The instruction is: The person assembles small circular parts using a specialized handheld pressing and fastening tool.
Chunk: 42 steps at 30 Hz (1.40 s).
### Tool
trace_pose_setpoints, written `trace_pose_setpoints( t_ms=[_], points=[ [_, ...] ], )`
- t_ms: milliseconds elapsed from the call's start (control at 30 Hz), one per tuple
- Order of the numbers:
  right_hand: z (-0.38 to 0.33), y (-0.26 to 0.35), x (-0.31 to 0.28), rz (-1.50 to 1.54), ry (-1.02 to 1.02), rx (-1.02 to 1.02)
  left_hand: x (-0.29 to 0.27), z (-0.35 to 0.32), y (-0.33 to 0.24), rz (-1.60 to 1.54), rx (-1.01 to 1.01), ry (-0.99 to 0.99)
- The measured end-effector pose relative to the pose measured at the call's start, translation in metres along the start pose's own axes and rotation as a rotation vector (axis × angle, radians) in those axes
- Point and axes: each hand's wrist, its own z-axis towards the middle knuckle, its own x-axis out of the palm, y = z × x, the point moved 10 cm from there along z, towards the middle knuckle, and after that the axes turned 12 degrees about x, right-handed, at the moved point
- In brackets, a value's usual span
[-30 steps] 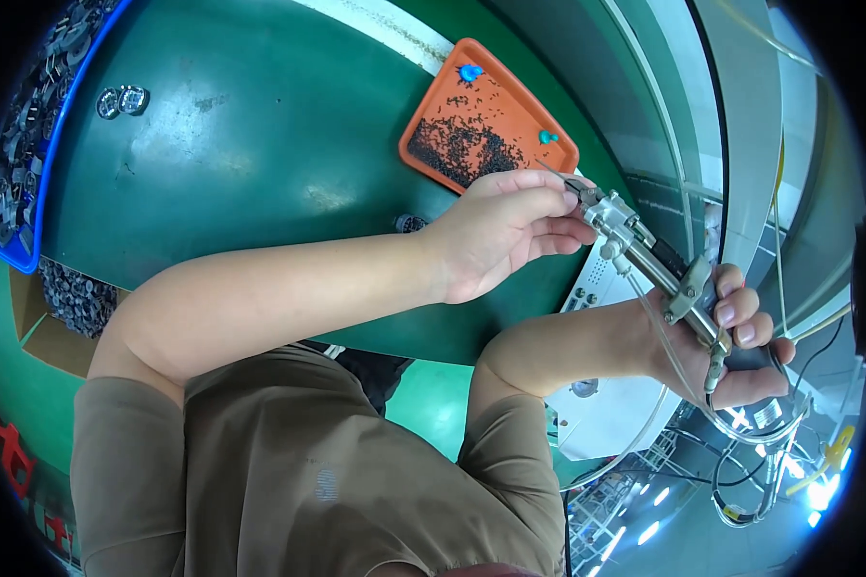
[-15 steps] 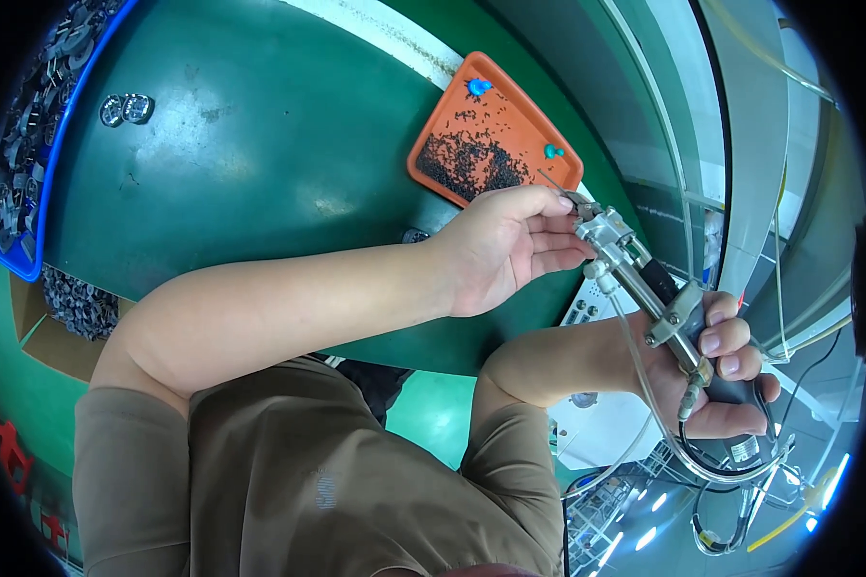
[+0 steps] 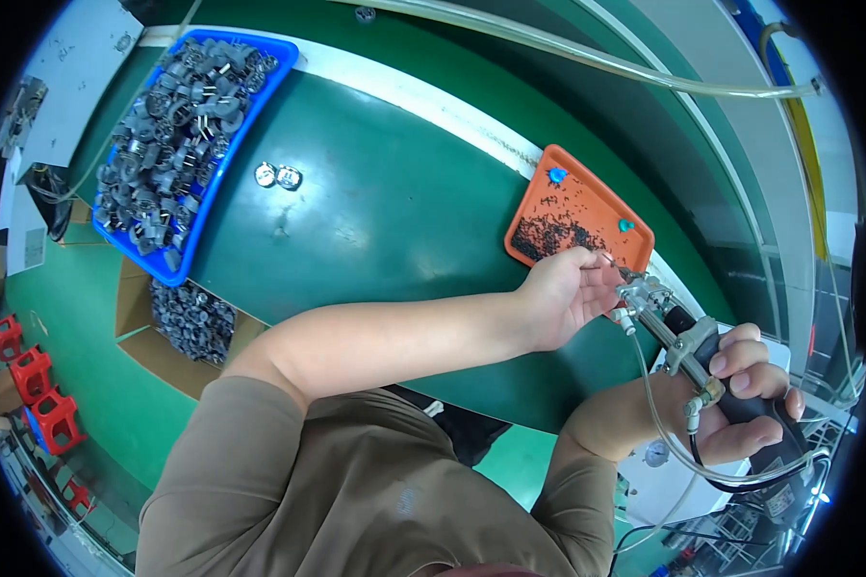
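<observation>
At far left, at least four red stools (image 3: 31, 375); next, one blue tray (image 3: 223, 183) heaped with grey parts (image 3: 168, 135), too many to count, and below, one cardboard box (image 3: 168, 370) of similar pieces. Changed within the last half second: view swung leftward, whole blue tray now in sight; by the look of it, no break in the work at the tool. On the green counter (image 3: 385, 212), two small round pieces (image 3: 289, 178), side by side. Farther right, one orange tray (image 3: 587, 197) with tiny dark screws (image 3: 553, 236), beyond counting, plus one blue cap (image 3: 557, 176) and one teal cap (image 3: 625, 226). Just below, left hand (image 3: 568, 298), fingers half curled at the nose of one metal tool (image 3: 659, 327); partly hidden there, so impossible to say whether touching or gripping. Tool aslant between orange tray and right hand (image 3: 722, 433), nose toward the tray. Right hand closed firmly round the black handle, fingers on the far side, thumb on the near one.
</observation>
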Motion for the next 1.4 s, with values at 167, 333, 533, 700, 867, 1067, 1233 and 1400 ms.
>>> trace_pose_setpoints(
  t_ms=[167,333,533,700,867,1067,1233,1400],
  points=[
    [0.001,0.012,0.003,-0.019,0.011,0.001,-0.006,0.007,-0.012,-0.015,0.027,-0.042],
    [0.003,0.039,-0.01,-0.084,-0.041,-0.057,0.003,0.004,-0.043,0.109,0.039,0.051],
    [-0.005,0.026,-0.002,-0.008,0.021,0.086,0.02,-0.03,-0.116,0.788,0.243,0.445],
    [-0.005,-0.003,0.017,0.085,0.218,0.28,0.024,-0.063,-0.124,1.615,0.699,0.706],
    [-0.004,-0.019,0.024,0.084,0.355,0.271,0.034,-0.091,-0.094,1.833,1.077,1.203],
    [-0.008,-0.011,0.03,0.092,0.422,0.284,0.019,-0.094,-0.09,1.976,1.014,1.305],
    [-0.016,-0.025,0.035,0.145,0.404,0.322,0.009,-0.086,-0.093,1.979,1.016,1.269],
    [-0.023,-0.031,0.037,0.188,0.37,0.351,0.01,-0.083,-0.093,2.005,0.984,1.274]
  ],
)
